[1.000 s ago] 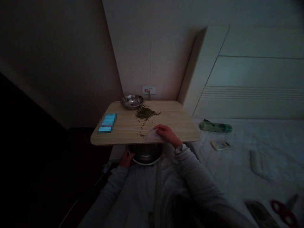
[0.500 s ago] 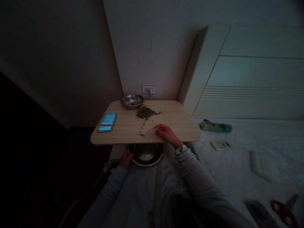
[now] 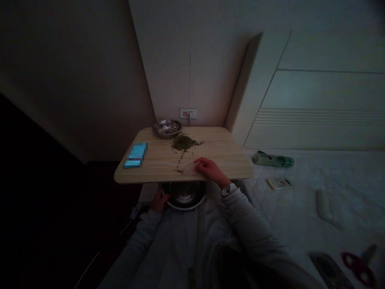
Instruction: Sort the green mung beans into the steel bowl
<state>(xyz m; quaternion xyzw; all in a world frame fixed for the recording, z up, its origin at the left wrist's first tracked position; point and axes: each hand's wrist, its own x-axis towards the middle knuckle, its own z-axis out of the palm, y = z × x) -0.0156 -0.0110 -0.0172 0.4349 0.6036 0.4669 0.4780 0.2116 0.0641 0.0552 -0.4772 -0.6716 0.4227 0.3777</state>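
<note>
A small wooden table (image 3: 228,154) carries a pile of small green beans (image 3: 183,143) with a thin trail running toward its near edge. My right hand (image 3: 209,169) rests on the tabletop by that trail, fingers curled on a pale thin card-like piece (image 3: 189,167). Below the near edge my left hand (image 3: 159,200) grips the rim of a metal bowl (image 3: 184,195) held under the table. An empty steel bowl (image 3: 167,128) sits at the table's far side.
A blue phone (image 3: 136,155) lies on the table's left part. A wall socket (image 3: 188,113) is behind the table. On the white bed to the right lie a green bottle (image 3: 272,159), a small device (image 3: 279,183) and red scissors (image 3: 359,267).
My right hand with the pale piece has shifted slightly left along the table's near part. The left hand and the bowl stay put.
</note>
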